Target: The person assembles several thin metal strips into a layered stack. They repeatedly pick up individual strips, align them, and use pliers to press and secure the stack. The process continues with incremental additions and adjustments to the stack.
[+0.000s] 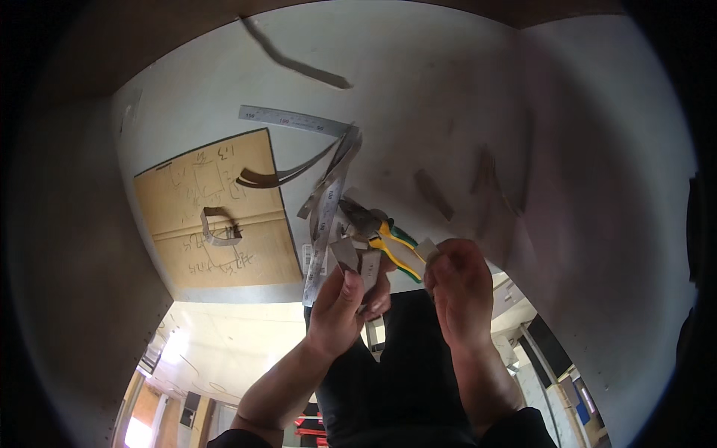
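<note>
My left hand (340, 310) is closed around a bent metal strip (370, 270), with the thumb pressing on it; two flat faces of the strip stick up past the fingers. My right hand (463, 287) pinches a small, pale flat piece (426, 252) between thumb and fingertips, apart from the left hand. Just beyond both hands lie pliers (399, 250) with yellow and green handles, their dark jaws pointing away to the left. The lower part of the bent strip is hidden by my left fingers.
Left on the table lies cardboard (164, 261) with pencil sketches, bearing a bent metal loop (222, 240). A steel square ruler (295, 122) and several curved metal strips (280, 178) lie beside it. A dark strip (291, 63) is farther back; another strip (433, 194) lies right.
</note>
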`<state>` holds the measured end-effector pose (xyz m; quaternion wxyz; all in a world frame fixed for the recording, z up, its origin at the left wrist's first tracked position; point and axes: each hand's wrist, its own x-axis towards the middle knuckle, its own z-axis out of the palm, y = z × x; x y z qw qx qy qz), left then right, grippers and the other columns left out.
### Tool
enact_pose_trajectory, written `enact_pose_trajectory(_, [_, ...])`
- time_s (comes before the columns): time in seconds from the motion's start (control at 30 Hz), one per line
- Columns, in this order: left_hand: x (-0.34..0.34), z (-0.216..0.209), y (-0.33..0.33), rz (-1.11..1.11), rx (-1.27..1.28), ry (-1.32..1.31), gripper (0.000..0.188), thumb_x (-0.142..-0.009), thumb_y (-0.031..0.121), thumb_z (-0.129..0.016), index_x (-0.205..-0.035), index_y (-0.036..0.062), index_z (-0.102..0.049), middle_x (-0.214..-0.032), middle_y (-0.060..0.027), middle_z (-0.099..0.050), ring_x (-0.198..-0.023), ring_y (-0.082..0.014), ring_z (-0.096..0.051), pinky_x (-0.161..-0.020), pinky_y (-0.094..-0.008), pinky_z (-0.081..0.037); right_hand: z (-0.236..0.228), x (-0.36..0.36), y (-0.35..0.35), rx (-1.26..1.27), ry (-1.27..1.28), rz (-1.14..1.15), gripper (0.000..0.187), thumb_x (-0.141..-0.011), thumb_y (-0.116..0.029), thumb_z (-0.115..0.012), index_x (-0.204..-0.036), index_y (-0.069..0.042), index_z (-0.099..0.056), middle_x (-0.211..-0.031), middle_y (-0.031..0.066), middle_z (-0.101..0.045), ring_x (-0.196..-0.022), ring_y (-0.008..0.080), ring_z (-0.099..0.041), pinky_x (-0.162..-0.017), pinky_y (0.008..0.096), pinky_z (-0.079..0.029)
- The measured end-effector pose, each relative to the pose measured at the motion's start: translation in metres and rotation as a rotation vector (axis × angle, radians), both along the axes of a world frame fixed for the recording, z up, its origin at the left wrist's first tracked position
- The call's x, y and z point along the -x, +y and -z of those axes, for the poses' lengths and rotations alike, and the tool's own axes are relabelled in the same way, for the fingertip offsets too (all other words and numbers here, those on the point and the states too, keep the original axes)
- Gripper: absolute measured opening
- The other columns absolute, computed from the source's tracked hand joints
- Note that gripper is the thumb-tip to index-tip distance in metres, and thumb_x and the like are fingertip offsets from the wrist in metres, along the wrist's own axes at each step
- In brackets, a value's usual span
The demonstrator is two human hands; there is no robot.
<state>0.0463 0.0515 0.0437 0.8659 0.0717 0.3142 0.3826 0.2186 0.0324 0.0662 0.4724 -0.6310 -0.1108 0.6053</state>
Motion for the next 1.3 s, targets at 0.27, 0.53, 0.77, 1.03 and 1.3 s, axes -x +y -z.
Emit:
enact_pose_trajectory(0.27, [0.013, -0.013, -0.003, -0.016, -0.083, 0.343, 0.022, -0.097, 0.018, -0.055, -0.108, -0.0010, -0.055, -0.094, -0.0082, -0.058, -0.081, -0.0155, -0.057, -0.070, -0.0281, -0.047, -0.021, 0.034, 0.006, -0.034, 0.173, -0.081, 0.016, -0.093, -0.003, -0.059, -0.107, 0.000, -0.051, -0.101, 0.0097, -0.062, -0.093, 0.0138, -0.060, -0.085, 0.0266, -0.047])
enact_pose_trajectory(0.53, [0.032, -0.002, -0.002, -0.264, 0.062, -0.017, 0.035, -0.095, 0.025, -0.061, -0.121, 0.0069, -0.045, -0.091, -0.0064, -0.054, -0.083, -0.0175, -0.053, -0.079, -0.0329, -0.045, -0.028, 0.052, 0.000, -0.281, 0.036, -0.411, 0.022, -0.090, 0.002, -0.061, -0.109, 0.001, -0.050, -0.112, 0.0153, -0.059, -0.108, 0.0197, -0.057, -0.096, 0.0328, -0.044])
enact_pose_trajectory(0.77, [0.042, 0.008, -0.008, -0.230, 0.000, 0.038, 0.037, -0.096, 0.025, -0.057, -0.124, 0.0041, -0.045, -0.103, -0.0104, -0.053, -0.091, -0.0173, -0.054, -0.080, -0.0320, -0.046, -0.024, 0.067, 0.001, -0.268, -0.284, -0.480, 0.021, -0.086, 0.010, -0.062, -0.104, 0.005, -0.051, -0.104, 0.0170, -0.064, -0.093, 0.0169, -0.065, -0.082, 0.0265, -0.053])
enact_pose_trajectory(1.03, [0.055, 0.006, -0.015, -0.266, 0.011, -0.059, 0.062, -0.086, 0.034, -0.073, -0.128, 0.0003, -0.044, -0.115, -0.0083, -0.051, -0.101, -0.0108, -0.049, -0.082, -0.0265, -0.044, -0.004, 0.090, -0.008, -0.210, 0.045, -0.226, 0.019, -0.091, 0.005, -0.058, -0.107, 0.002, -0.048, -0.104, 0.0154, -0.064, -0.094, 0.0147, -0.065, -0.082, 0.0261, -0.054])
enact_pose_trajectory(1.3, [0.063, 0.009, -0.015, -0.373, -0.034, -0.006, 0.070, -0.085, 0.042, -0.072, -0.132, 0.0008, -0.041, -0.117, -0.0086, -0.049, -0.099, -0.0117, -0.047, -0.086, -0.0267, -0.040, -0.006, 0.125, -0.009, -0.219, 0.043, -0.174, 0.020, -0.091, 0.009, -0.056, -0.107, 0.001, -0.048, -0.104, 0.0137, -0.063, -0.098, 0.0156, -0.064, -0.086, 0.0270, -0.053])
